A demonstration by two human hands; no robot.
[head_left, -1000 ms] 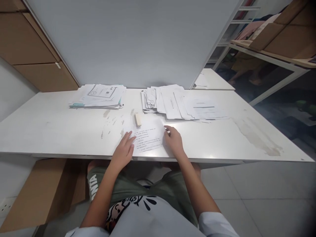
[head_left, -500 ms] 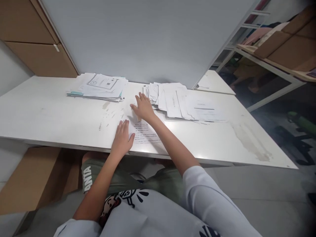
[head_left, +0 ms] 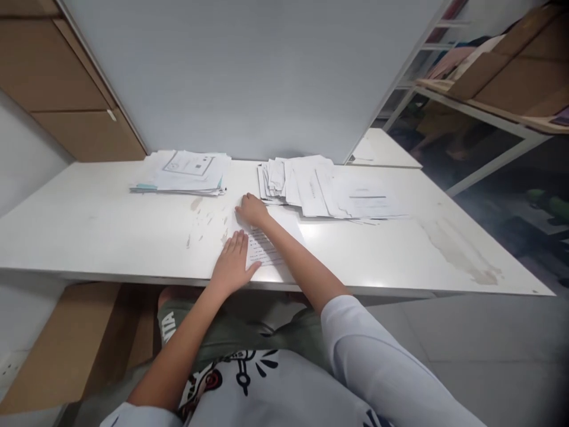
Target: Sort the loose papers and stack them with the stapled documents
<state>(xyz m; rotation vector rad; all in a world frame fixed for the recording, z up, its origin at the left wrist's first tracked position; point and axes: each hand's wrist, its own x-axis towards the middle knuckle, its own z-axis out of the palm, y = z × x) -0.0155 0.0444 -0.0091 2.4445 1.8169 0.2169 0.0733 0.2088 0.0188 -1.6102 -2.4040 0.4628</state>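
A white sheet of paper (head_left: 267,252) with printed lines lies near the front edge of the white table (head_left: 111,237), slightly slanted. My left hand (head_left: 232,261) rests flat along its left side, thumb spread over the lower part. At the sheet's far left corner is my right hand (head_left: 252,210), its fingers curled down and closed on the paper; the fingertips are partly hidden. My right forearm crosses over the sheet and covers its right part.
Behind my right hand spreads a pile of loose papers (head_left: 315,187). Another paper stack (head_left: 182,172) sits at the back left. A grey panel (head_left: 249,77) rises behind, with cardboard boxes (head_left: 84,130) at left. An open carton (head_left: 62,338) stands below the table.
My right hand's fingers went from spread to curled, and it came slightly nearer. The sheet has turned a little. My left hand slid slightly right, and the view has shifted.
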